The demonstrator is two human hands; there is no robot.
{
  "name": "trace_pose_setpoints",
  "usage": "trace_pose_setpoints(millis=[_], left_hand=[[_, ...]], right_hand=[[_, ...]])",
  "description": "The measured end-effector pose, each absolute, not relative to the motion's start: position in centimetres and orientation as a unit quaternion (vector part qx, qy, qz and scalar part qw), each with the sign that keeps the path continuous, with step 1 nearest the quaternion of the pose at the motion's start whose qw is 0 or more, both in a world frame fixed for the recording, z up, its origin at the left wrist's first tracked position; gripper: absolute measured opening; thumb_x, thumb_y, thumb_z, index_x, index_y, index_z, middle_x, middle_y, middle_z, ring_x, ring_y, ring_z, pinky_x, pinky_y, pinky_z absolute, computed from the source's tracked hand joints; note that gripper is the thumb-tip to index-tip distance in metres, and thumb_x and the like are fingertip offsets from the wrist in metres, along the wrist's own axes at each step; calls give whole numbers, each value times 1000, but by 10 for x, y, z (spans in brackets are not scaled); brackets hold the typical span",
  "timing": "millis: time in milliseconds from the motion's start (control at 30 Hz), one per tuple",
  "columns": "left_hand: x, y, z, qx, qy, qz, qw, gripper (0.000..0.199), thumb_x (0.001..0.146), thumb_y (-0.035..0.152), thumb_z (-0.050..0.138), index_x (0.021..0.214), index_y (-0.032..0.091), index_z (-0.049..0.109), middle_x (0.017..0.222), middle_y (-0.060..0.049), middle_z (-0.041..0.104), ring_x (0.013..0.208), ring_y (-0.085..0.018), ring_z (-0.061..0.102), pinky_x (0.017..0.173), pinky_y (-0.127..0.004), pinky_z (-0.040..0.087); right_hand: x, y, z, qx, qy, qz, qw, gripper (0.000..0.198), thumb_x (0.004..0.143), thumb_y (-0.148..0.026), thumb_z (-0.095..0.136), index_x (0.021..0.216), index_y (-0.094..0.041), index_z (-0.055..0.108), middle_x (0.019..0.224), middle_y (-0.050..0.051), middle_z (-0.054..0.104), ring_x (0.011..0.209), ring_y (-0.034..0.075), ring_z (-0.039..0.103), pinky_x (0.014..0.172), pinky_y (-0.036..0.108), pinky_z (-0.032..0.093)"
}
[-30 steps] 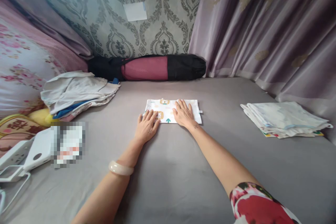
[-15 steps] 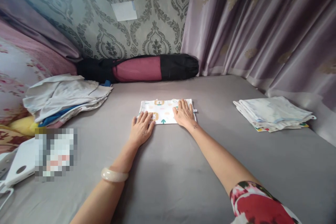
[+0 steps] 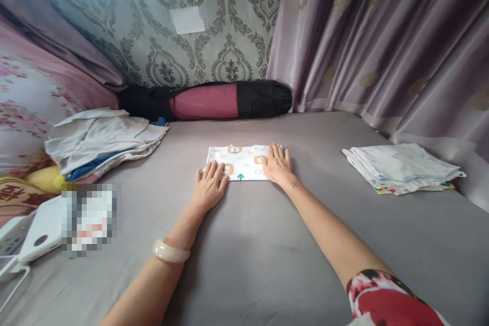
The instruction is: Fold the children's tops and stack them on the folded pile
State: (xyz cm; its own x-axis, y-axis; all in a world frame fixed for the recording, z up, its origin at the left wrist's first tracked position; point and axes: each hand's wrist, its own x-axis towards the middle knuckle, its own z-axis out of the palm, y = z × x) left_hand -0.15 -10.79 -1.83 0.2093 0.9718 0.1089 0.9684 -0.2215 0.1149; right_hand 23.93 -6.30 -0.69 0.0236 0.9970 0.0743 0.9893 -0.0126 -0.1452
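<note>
Across the near part of the grey sheet (image 3: 260, 249), two bare forearms are stretched forward, the left ringed by a pale bangle (image 3: 171, 251). By the left hand (image 3: 210, 186), spread flat with its palm down, the near left corner of a folded printed cloth (image 3: 244, 165) is covered; by the right hand (image 3: 278, 164), likewise flattened, the right end is covered. Nothing is gripped. The cloth, laid midway across the sheet, seems to be spanned this way so that both ends are pressed evenly and the fabric is kept smooth. To either side, a neat stack (image 3: 405, 169) on the right and a looser pile (image 3: 99, 137) on the left are set well apart from it, presumably so that the arms are not hindered. Farther back, a long black-and-red bag (image 3: 204, 101) is laid along the patterned wall (image 3: 229, 20).

Compared with half a second ago, the right hand has been slid outward: the small side tag seen then is hidden now, and more of an orange motif (image 3: 259, 160) is uncovered. The left hand is kept at its corner.
</note>
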Motion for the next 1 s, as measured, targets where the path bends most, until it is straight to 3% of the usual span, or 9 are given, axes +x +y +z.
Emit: trace_pose_setpoints(millis=[133, 267, 367, 433, 567, 700, 767, 900, 1000], left_hand=[[0, -110, -16, 787, 614, 62, -25, 53, 100, 40, 25, 147, 17, 36, 154, -17, 36, 144, -30, 29, 115, -57, 20], [3, -103, -4, 809, 577, 68, -86, 48, 100, 44, 27, 134, 18, 49, 129, -18, 60, 123, -30, 53, 112, -54, 22], [4, -83, 6, 811, 575, 54, -97, 47, 100, 44, 23, 122, 17, 54, 104, -15, 68, 100, -28, 63, 103, -48, 32], [5, -63, 11, 806, 583, 32, -92, 44, 100, 41, 23, 118, 16, 56, 99, -15, 69, 95, -27, 65, 94, -44, 37], [7, -25, 18, 798, 600, -20, -54, 36, 99, 34, 30, 116, 17, 56, 101, -15, 71, 94, -27, 66, 88, -40, 39], [12, -2, 23, 775, 631, -45, 10, 38, 99, 35, 30, 121, 19, 56, 108, -15, 71, 101, -28, 66, 90, -41, 41], [12, 4, 25, 764, 643, -51, 30, 38, 98, 34, 32, 123, 20, 57, 113, -15, 69, 105, -28, 65, 90, -40, 43], [7, 13, 32, 758, 645, -67, 62, 36, 97, 35, 37, 122, 24, 60, 122, -11, 67, 111, -25, 63, 88, -33, 45], [3, 18, 39, 755, 645, -79, 89, 35, 95, 37, 42, 124, 27, 59, 123, -8, 67, 107, -22, 64, 84, -29, 47]], right_hand=[[249, -64, -13, -719, -692, 13, 69, 65, 100, -42, 20, 151, -2, 28, 160, 17, 22, 147, 28, 17, 118, 48, 10], [252, -64, -17, -715, -696, 8, 66, 63, 101, -43, 23, 149, -3, 32, 158, 18, 25, 146, 29, 23, 117, 44, 17], [256, -62, -10, -702, -708, -26, 75, 57, 101, -41, 27, 141, -5, 45, 152, 20, 38, 138, 31, 36, 113, 43, 23], [260, -57, -2, -694, -715, -31, 76, 49, 101, -36, 28, 130, -8, 58, 140, 18, 52, 126, 29, 48, 106, 39, 31], [272, -38, 14, -686, -725, -19, 62, 40, 100, -27, 32, 107, -16, 70, 116, 14, 66, 108, 24, 58, 91, 32, 39], [281, -18, 23, -683, -729, 0, 47, 23, 95, -25, 48, 96, -20, 71, 109, 9, 68, 103, 22, 60, 83, 29, 41], [283, -10, 26, -681, -730, 15, 42, 17, 91, -24, 54, 98, -21, 70, 110, 8, 68, 106, 23, 59, 85, 30, 41], [284, 2, 29, -686, -725, 64, 21, 27, 89, -25, 58, 115, -23, 68, 123, 9, 64, 117, 25, 53, 92, 35, 40], [283, 8, 29, -685, -724, 83, 4, 26, 90, -25, 57, 112, -24, 71, 126, 9, 63, 122, 26, 50, 95, 37, 39]])
